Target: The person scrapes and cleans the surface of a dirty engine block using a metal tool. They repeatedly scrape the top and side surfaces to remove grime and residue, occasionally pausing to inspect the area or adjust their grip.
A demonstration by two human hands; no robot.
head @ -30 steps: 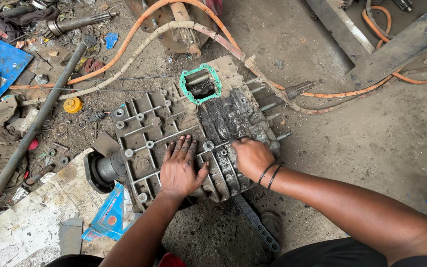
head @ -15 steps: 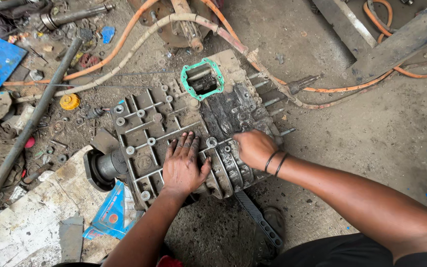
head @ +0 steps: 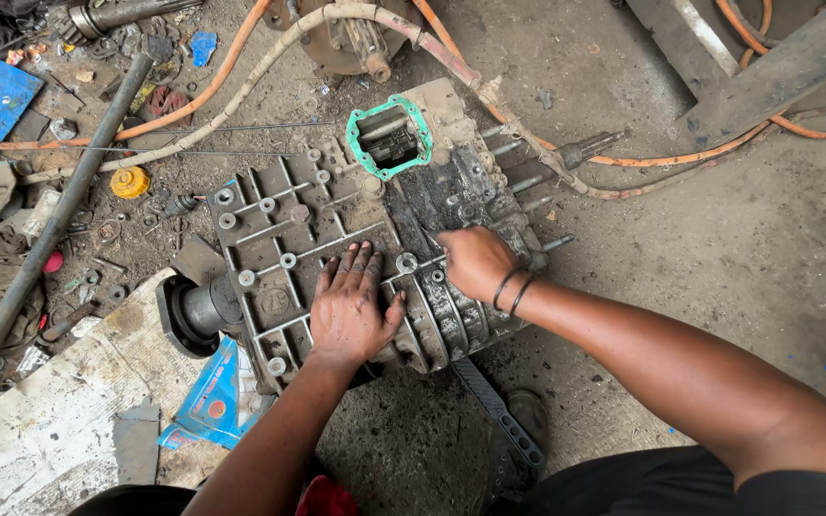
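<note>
On the oily concrete floor (head: 719, 287), seen from the head camera, a ribbed grey gearbox housing (head: 279, 239) lies flat, its near edge close to the person's knees. The left hand (head: 351, 311) presses palm-down with fingers spread on the ribbed face, holding nothing. The right hand (head: 475, 263) rests curled on the darker, greasy section beside it; its fingers bend under, so whether they pinch anything cannot be told. Working well here seems to call for steady weight through the flat left palm so the casting does not rock, while the right fingers feel along the ribs rather than slide on the grease.

A green gasket (head: 389, 139) frames an opening at the far edge. Shafts (head: 566, 158) stick out on the right side, and an orange hose (head: 681, 158) and a pale hose (head: 241, 105) cross just behind. A long steel pipe (head: 40, 248), a yellow cap (head: 130, 182) and loose scrap crowd the left side, near the housing's round end.
</note>
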